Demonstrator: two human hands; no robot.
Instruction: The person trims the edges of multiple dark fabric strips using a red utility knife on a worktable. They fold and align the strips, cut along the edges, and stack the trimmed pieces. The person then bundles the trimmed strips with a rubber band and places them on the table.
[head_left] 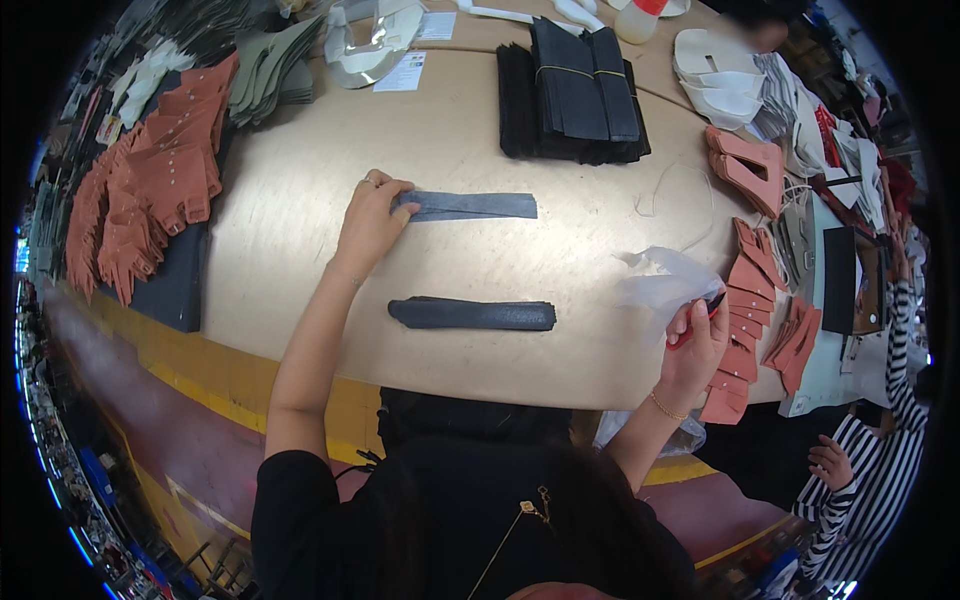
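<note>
Gripping the left end of the long, flat, grey-blue strips (475, 206) between thumb and fingertips, the left hand (380, 218) works near the centre of the frame, where the strips lie on a smooth tan table (290, 270). The right hand (697, 340), right of centre, is curled around a small red-and-black tool (690, 328), partly hidden by the fingers, just beside a crumpled translucent plastic bag (655, 285). Below the strips, and apart from them, lies a dark, narrow bundle with a rounded left end (470, 314). At upper centre stands a tall stack of black rectangular pieces (585, 95), its top bundles banded with thin yellowish ties. Flat terracotta-coloured cut pieces (160, 170) are heaped at upper left. At lower right shows a co-worker's black-and-white striped sleeve (832, 510).
</note>
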